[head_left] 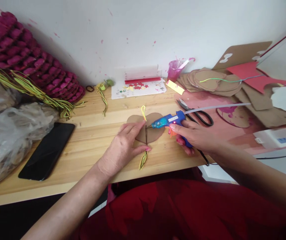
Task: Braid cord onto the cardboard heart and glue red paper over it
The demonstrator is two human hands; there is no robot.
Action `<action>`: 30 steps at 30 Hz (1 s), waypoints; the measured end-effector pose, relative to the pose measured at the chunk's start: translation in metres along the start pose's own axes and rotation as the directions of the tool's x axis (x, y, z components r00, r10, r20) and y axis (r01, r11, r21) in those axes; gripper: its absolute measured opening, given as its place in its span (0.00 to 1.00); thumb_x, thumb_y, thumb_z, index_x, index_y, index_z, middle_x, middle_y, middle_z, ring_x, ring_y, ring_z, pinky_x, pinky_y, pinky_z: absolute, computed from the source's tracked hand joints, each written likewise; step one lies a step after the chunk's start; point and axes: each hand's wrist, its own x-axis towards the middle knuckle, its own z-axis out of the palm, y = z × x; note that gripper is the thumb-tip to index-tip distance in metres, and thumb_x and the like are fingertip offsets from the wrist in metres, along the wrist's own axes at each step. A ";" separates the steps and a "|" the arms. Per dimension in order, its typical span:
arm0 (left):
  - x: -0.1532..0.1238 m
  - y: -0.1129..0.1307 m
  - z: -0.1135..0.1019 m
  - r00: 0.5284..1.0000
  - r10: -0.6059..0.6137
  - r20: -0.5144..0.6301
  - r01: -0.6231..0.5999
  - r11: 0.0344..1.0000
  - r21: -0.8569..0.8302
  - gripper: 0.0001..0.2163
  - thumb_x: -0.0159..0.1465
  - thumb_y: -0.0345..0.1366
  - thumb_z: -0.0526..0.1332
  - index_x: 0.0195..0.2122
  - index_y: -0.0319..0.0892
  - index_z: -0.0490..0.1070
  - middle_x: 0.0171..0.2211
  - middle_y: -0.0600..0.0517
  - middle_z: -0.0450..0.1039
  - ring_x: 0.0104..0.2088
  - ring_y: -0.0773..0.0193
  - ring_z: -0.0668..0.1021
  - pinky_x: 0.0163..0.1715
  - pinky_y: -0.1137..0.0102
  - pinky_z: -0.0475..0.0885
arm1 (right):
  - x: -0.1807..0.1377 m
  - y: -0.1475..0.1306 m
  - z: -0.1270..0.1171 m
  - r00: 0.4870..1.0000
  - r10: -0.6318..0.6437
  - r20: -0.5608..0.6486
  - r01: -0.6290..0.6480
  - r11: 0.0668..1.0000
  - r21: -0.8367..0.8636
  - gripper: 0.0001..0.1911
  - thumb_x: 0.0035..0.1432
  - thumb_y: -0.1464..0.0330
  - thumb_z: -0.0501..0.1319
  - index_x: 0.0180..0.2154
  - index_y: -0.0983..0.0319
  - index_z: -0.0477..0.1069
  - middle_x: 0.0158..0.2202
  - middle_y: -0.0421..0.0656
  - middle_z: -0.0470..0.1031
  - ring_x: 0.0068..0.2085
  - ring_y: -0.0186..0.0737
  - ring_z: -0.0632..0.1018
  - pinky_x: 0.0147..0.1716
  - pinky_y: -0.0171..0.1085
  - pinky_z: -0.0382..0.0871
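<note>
A brown cardboard cutout (155, 135) with rounded lobes lies flat on the wooden table. Across it runs a cord (146, 135), with a yellow loop at the top and yellow-green tassel strands (143, 160) past the lower edge. My left hand (124, 143) holds the cord against the cardboard, fingertips near the loop and thumb near the tassel. In my right hand (192, 135) is a blue glue gun (169, 120), gripped by its handle. Its nozzle points left and meets or nearly meets the cord; I cannot tell which. A long clear glue stick (217, 108) sticks out behind it.
Black-handled scissors (200, 116) lie behind the gun. Stacked cardboard cutouts (205, 80) and a power strip (280, 137) are at right. A phone (47, 151), a plastic bag (10, 146) and a magenta bundle (30, 56) occupy the left. A pink-stained cup (174, 70) stands behind.
</note>
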 end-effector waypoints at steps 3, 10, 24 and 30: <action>0.000 0.000 0.000 1.000 -0.001 -0.004 0.001 1.000 -0.006 0.37 0.58 0.42 0.71 0.66 0.44 0.58 0.56 0.41 0.71 0.55 0.51 0.73 0.53 0.53 0.74 | -0.002 0.000 0.001 1.000 -0.003 0.004 0.003 1.000 0.018 0.13 0.69 0.58 0.55 0.33 0.58 0.62 0.18 0.32 0.65 0.11 0.28 0.66 0.10 0.29 0.57; 0.001 0.001 -0.001 1.000 -0.004 0.007 0.004 1.000 -0.013 0.36 0.59 0.42 0.71 0.66 0.43 0.58 0.56 0.41 0.72 0.55 0.51 0.73 0.54 0.53 0.73 | -0.002 -0.001 0.002 1.000 -0.013 0.004 0.013 0.999 -0.029 0.13 0.69 0.59 0.55 0.34 0.59 0.64 0.18 0.33 0.65 0.12 0.28 0.67 0.10 0.29 0.58; 0.001 -0.001 0.000 1.000 0.003 -0.003 -0.003 1.000 -0.012 0.37 0.57 0.40 0.72 0.65 0.44 0.59 0.56 0.41 0.72 0.55 0.50 0.74 0.54 0.53 0.72 | -0.001 0.000 0.000 0.999 -0.055 -0.002 0.054 0.995 -0.079 0.15 0.68 0.59 0.55 0.31 0.60 0.62 0.19 0.33 0.65 0.12 0.28 0.67 0.10 0.28 0.59; 0.001 -0.003 0.003 1.000 0.004 -0.017 -0.004 1.000 -0.025 0.37 0.57 0.41 0.72 0.65 0.45 0.59 0.56 0.41 0.72 0.56 0.51 0.74 0.55 0.53 0.71 | 0.003 0.000 0.000 0.997 -0.071 -0.001 0.071 0.991 -0.110 0.13 0.68 0.59 0.55 0.33 0.60 0.64 0.19 0.34 0.66 0.12 0.28 0.68 0.10 0.28 0.58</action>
